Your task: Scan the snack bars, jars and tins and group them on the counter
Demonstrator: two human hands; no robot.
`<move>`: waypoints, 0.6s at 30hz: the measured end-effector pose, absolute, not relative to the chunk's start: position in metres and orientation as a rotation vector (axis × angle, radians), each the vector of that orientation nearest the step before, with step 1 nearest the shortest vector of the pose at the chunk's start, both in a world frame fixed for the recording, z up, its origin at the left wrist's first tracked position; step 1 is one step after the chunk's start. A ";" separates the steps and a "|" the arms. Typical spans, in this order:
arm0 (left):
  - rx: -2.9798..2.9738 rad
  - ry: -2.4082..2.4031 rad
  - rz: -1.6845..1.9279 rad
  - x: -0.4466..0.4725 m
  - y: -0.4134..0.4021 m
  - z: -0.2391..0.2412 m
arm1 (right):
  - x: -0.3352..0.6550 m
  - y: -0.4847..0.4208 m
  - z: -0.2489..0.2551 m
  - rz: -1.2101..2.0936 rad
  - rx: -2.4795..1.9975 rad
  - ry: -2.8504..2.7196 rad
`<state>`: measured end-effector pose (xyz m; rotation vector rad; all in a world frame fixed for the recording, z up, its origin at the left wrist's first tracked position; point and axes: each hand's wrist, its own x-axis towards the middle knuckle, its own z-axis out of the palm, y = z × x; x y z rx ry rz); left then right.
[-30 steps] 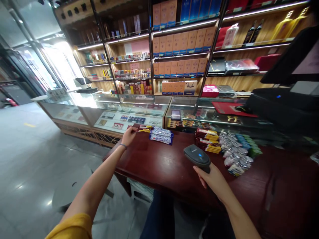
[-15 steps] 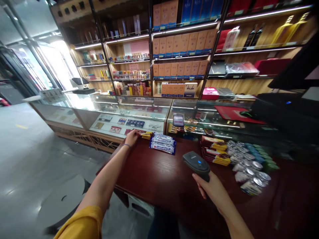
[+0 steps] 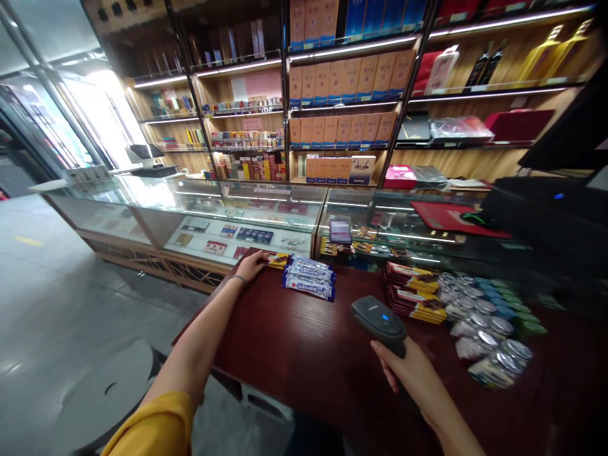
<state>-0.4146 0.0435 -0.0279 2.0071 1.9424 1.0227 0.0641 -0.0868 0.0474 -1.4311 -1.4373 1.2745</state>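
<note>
My left hand (image 3: 251,265) is at the far left corner of the dark red table, its fingers closed on the end of a yellow and brown snack packet (image 3: 278,259). The fingertips are partly hidden. Right beside that packet lies a pile of blue and silver snack packets (image 3: 310,278). In my right hand (image 3: 398,367) is a black barcode scanner (image 3: 379,318) with a small blue light. It is held above the table, its head pointing up and to the left.
Stacked yellow and maroon packets (image 3: 414,292) stand on the right, beside several rows of silver-lidded jars (image 3: 494,342). A glass display case (image 3: 247,209) runs behind the table (image 3: 285,342). On it lies a red mat (image 3: 456,216). A round grey stool (image 3: 109,392) stands at lower left.
The view has shifted slightly, so the jars appear further right and lower. My left hand looks slightly lower, still at the yellow packet. My right hand keeps its hold on the scanner.
</note>
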 end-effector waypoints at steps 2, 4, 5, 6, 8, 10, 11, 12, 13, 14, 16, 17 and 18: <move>2.009 1.925 1.007 -0.417 0.046 -0.029 | 0.064 -0.087 0.048 1.285 -1.424 -1.420; 2.006 1.916 1.002 -0.418 0.047 -0.029 | 0.064 -0.087 0.049 1.295 -1.411 -1.414; 2.009 1.912 0.995 -0.418 0.048 -0.029 | 0.064 -0.087 0.049 1.299 -1.404 -1.413; 2.016 1.912 0.987 -0.418 0.049 -0.028 | 0.064 -0.087 0.050 1.302 -1.398 -1.415; 2.031 1.917 0.962 -0.417 0.050 -0.027 | 0.064 -0.088 0.052 1.300 -1.394 -1.417; 2.037 1.915 0.949 -0.417 0.050 -0.026 | 0.064 -0.089 0.055 1.289 -1.398 -1.413; 2.033 1.910 0.951 -0.417 0.050 -0.025 | 0.064 -0.090 0.055 1.281 -1.401 -1.407; 2.023 1.903 0.960 -0.417 0.049 -0.024 | 0.065 -0.091 0.056 1.274 -1.402 -1.399; 2.010 1.896 0.975 -0.416 0.048 -0.023 | 0.065 -0.091 0.057 1.269 -1.402 -1.391; 1.997 1.890 0.996 -0.414 0.047 -0.021 | 0.066 -0.092 0.057 1.262 -1.402 -1.384; 1.977 1.877 1.052 -0.409 0.043 -0.017 | 0.069 -0.093 0.056 1.242 -1.398 -1.383; 1.975 1.871 1.087 -0.405 0.040 -0.015 | 0.071 -0.093 0.054 1.230 -1.390 -1.387; 1.982 1.869 1.128 -0.400 0.036 -0.012 | 0.074 -0.093 0.053 1.219 -1.378 -1.391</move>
